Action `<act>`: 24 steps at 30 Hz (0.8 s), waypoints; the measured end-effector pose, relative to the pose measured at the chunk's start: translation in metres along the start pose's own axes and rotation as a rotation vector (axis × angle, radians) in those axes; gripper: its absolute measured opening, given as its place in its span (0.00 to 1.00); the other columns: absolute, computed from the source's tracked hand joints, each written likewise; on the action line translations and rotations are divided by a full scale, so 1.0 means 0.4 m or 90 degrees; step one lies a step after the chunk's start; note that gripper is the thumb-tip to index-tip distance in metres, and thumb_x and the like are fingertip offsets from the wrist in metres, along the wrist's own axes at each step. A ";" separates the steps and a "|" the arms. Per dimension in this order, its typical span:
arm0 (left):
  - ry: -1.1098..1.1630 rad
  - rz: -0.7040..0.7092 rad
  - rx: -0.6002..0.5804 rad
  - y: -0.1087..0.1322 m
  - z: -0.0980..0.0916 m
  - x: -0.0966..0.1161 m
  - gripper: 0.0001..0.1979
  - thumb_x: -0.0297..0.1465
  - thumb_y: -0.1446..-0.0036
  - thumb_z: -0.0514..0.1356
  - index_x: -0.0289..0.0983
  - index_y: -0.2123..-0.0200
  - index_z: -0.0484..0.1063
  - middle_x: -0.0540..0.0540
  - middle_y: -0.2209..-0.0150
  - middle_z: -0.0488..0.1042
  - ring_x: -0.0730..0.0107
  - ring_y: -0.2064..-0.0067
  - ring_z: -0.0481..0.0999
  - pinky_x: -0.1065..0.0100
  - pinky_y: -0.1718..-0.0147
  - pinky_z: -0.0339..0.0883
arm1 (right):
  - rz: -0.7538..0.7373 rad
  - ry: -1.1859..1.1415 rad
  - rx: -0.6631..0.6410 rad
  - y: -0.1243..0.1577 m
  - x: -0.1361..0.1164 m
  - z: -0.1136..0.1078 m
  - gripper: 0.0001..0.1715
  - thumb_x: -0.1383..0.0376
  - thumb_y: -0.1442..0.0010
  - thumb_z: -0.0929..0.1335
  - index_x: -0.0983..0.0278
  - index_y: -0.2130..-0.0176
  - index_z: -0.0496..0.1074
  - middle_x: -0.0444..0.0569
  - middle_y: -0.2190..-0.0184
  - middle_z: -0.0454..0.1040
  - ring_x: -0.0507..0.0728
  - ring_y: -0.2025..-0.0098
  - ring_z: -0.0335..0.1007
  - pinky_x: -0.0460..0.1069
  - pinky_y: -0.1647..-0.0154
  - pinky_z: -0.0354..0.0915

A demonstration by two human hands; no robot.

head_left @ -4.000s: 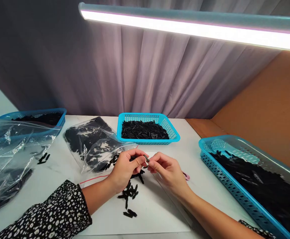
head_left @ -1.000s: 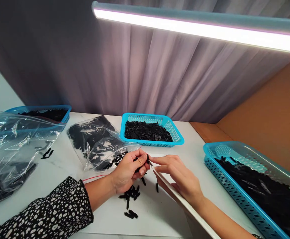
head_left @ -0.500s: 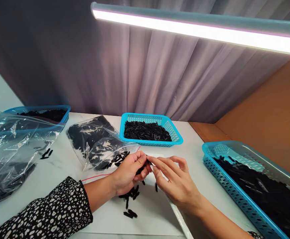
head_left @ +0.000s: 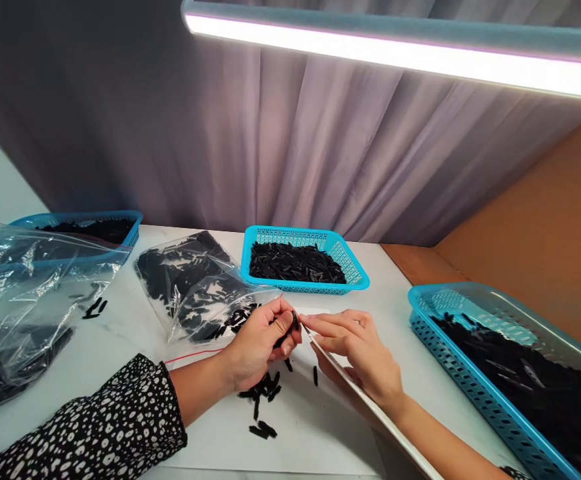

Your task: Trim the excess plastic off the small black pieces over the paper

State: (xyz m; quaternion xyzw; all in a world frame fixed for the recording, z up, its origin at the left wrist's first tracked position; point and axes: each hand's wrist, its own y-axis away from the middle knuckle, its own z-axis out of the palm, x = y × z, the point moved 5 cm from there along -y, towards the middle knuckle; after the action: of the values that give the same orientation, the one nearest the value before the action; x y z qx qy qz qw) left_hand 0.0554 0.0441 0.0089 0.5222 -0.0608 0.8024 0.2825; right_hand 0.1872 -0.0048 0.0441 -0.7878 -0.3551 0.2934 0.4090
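Note:
My left hand (head_left: 265, 340) is closed over a small clutch of black slivers. One black sliver (head_left: 295, 321) sticks out between its thumb and forefinger. Across from it, my right hand (head_left: 363, 357) has its fingers at the upper end of a long, thin white-edged strip (head_left: 365, 398), which slants down to the frame's bottom; its kind is unclear. The strip's tip is beside the sliver, and I cannot tell whether they touch. Loose black slivers (head_left: 265, 387) lie below my hands on a white sheet (head_left: 300, 440). A clear zip bag (head_left: 210, 293) of slivers lies behind my left hand.
A blue basket (head_left: 305, 287) of black slivers stands at the back centre. Another blue basket (head_left: 463, 373) is at right, a third (head_left: 134, 233) at back left. A large clear bag (head_left: 35, 280) covers the left side. A lamp tube (head_left: 395, 60) hangs above.
My right hand's fingers have straightened and shifted slightly, and the white-edged strip has swung so its lower end lies further right. The black sliver in my left hand shows more clearly.

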 end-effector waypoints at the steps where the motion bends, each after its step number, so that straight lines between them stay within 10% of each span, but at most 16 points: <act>1: -0.002 0.002 0.002 0.000 0.001 0.000 0.22 0.48 0.50 0.67 0.36 0.70 0.65 0.54 0.78 0.67 0.83 0.81 0.57 0.77 0.82 0.42 | -0.005 -0.003 -0.008 -0.001 -0.003 0.001 0.09 0.75 0.37 0.65 0.61 0.62 0.66 0.53 0.58 0.82 0.57 0.60 0.79 0.55 0.60 0.62; 24: -0.006 0.060 0.038 0.008 0.014 0.013 0.21 0.47 0.50 0.67 0.36 0.71 0.64 0.57 0.83 0.62 0.82 0.81 0.52 0.75 0.81 0.40 | -0.019 0.094 -0.062 -0.022 -0.040 -0.002 0.10 0.76 0.37 0.64 0.62 0.61 0.68 0.57 0.54 0.81 0.61 0.56 0.78 0.57 0.56 0.62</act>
State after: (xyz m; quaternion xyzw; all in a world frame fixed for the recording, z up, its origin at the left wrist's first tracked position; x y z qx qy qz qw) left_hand 0.0568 0.0413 0.0165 0.5309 -0.0630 0.8136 0.2287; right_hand 0.1758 -0.0144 0.0550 -0.8208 -0.3494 0.2110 0.3996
